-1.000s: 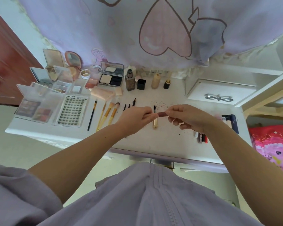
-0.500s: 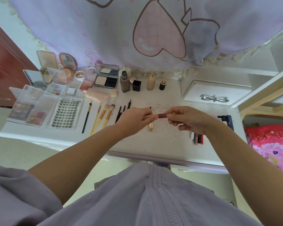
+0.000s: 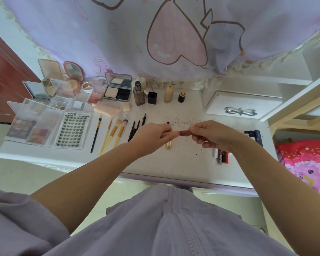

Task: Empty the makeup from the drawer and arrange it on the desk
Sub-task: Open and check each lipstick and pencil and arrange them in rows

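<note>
two hands hold a small dark red makeup tube (image 3: 184, 133) above the desk (image 3: 183, 163).
left hand (image 3: 151, 137) pinches its left end, right hand (image 3: 211, 134) grips its right end; the tube lies level, just above a gold tube (image 3: 168, 145).

Bright, soft daylight; wide-angle bending (edges blurred, especially left).
</note>
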Demonstrator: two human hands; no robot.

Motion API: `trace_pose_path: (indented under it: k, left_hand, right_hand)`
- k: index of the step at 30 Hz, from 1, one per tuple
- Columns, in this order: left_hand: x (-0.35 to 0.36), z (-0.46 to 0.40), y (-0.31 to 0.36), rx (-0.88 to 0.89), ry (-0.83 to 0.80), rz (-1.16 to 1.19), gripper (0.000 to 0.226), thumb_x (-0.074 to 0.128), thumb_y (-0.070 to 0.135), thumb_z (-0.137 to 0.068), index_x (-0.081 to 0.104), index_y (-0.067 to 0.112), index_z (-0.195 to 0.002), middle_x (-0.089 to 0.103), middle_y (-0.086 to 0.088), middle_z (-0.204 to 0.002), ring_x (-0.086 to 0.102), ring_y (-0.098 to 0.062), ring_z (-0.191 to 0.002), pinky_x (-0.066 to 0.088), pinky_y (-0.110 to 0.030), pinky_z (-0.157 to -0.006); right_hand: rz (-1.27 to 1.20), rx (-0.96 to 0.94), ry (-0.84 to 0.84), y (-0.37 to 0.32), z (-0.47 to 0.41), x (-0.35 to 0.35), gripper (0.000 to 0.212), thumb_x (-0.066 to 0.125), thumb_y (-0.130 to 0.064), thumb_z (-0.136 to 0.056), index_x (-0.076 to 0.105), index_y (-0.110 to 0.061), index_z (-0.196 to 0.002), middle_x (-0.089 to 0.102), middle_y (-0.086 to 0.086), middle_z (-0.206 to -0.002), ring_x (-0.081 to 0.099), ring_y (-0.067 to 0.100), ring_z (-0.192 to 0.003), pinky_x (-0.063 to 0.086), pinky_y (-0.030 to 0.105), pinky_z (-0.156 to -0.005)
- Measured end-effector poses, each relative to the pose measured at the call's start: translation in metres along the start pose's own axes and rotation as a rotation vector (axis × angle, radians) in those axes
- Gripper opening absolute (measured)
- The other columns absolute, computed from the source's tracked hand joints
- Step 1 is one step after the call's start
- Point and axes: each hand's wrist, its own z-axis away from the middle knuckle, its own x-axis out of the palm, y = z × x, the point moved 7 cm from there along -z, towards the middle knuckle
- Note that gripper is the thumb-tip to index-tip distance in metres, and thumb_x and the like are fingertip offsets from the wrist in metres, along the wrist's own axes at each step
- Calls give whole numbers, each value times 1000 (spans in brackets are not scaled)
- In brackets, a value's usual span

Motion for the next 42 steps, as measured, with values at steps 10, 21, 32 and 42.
trace_pose_path:
  k: [10, 21, 32, 42]
  left_hand:
    - [-1, 5, -5, -9, -18, -34, 34, 37, 53, -92, 34, 34, -65, 43, 10, -51, 40, -5, -43, 29, -20, -45]
    - [1, 12, -57, -305, -95, 91, 31, 30, 45, -98, 49, 20, -97, 52, 6, -62, 46, -10, -50, 43, -29, -58]
    - [78, -40, -22, -564, -81, 42, 54, 31, 49, -96, 49, 15, -58, 51, 0, -58, 61, -23, -86, 50, -34, -73]
    - [86, -41, -41, -368, -73, -480, 42, 35, 43, -95, 64, 14, -99, 59, -6, -107, 48, -25, -102, 35, -36, -83]
  right_hand:
    - [31, -9, -24, 2, -2, 1, 11, 58, -18, -93, 66, -19, -100, 65, -2, -79, 58, 7, -71, 48, 21, -61]
    - [-53, 73, 151, 31, 0, -51, 12, 52, -4, -94, 61, -10, -99, 71, 5, -93, 62, 14, -78, 46, 25, -60]
    - [-49, 177, 388, 83, -30, -14, 12, 47, -21, -98, 45, -13, -106, 68, 2, -89, 61, 14, -76, 52, 26, -55]
    - [119, 143, 501, 79, -71, 16, 12, 52, -26, -90, 47, -18, -82, 51, -4, -74, 46, 10, -61, 33, 26, -51]
